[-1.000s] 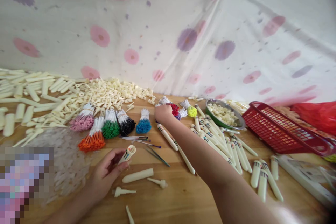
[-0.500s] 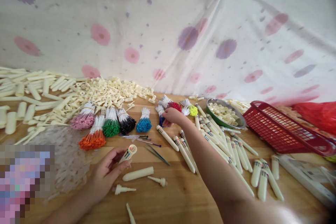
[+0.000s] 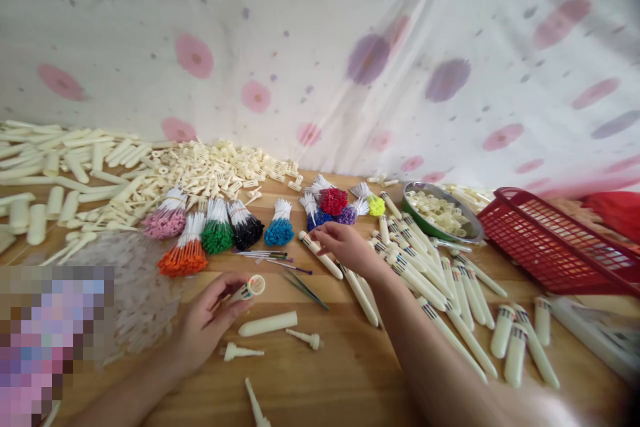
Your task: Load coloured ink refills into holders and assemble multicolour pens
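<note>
My left hand (image 3: 213,317) grips the upper barrel of a multicolour pen (image 3: 247,289), its round open end facing up and coloured sliders showing on its side. My right hand (image 3: 345,247) hovers over the table just in front of a bundle of blue-tipped pen refills (image 3: 317,215), fingers pinched together; whatever they hold is too small to make out. Under it lies a finished-looking multicolour pen (image 3: 320,255). Loose refills (image 3: 270,258) and tweezers (image 3: 307,290) lie between the hands. Nearer me are a cream lower barrel (image 3: 269,323) and pointed plastic parts (image 3: 243,351).
Bundled refills, including orange (image 3: 183,260), green (image 3: 217,233) and red (image 3: 333,201), stand across the middle. Cream parts (image 3: 225,163) are heaped behind, clear pieces (image 3: 135,293) at left. At right are several pens (image 3: 417,270), a metal bowl (image 3: 473,232) and a red basket (image 3: 525,233).
My right hand has drawn back from the blue refill bundle, towards me and slightly right. My left hand keeps its grip on the barrel. The view has shifted slightly.
</note>
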### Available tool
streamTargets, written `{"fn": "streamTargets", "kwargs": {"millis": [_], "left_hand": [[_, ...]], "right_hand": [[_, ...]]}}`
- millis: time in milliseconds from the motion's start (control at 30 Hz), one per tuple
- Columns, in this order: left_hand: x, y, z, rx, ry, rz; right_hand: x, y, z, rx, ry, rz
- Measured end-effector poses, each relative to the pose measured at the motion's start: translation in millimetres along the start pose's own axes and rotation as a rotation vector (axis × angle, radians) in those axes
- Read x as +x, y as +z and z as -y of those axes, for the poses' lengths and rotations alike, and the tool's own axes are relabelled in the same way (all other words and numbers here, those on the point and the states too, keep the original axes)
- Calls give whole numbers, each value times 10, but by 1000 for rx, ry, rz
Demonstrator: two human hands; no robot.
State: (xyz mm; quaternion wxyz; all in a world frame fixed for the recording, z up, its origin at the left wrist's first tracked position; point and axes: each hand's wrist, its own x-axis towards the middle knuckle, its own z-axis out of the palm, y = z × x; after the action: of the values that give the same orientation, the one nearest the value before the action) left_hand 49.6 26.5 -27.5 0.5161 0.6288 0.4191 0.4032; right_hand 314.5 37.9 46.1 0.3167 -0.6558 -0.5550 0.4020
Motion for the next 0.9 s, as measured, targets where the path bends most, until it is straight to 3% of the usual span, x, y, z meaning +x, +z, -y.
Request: {"fn": "streamTargets", "kwargs": {"millis": [67,133,167,267,533,900], "left_hand": [[9,-46,14,91,80,24],[26,-94,4,173,174,53],[37,-115,-8,198,224,71],[73,-153,-51,224,357,146],[114,-178,-89,268,484,241],[98,-140,-205,345,470,178]], "right_hand": [[-256,-11,122,66,-56,103],[-485,-10,218,332,-92,479],[-569,-2,249,424,-71,592],[-676,44,281,560,-4,781],[-624,81,348,451,129,877],[-651,219,352,313,156,855]]}}
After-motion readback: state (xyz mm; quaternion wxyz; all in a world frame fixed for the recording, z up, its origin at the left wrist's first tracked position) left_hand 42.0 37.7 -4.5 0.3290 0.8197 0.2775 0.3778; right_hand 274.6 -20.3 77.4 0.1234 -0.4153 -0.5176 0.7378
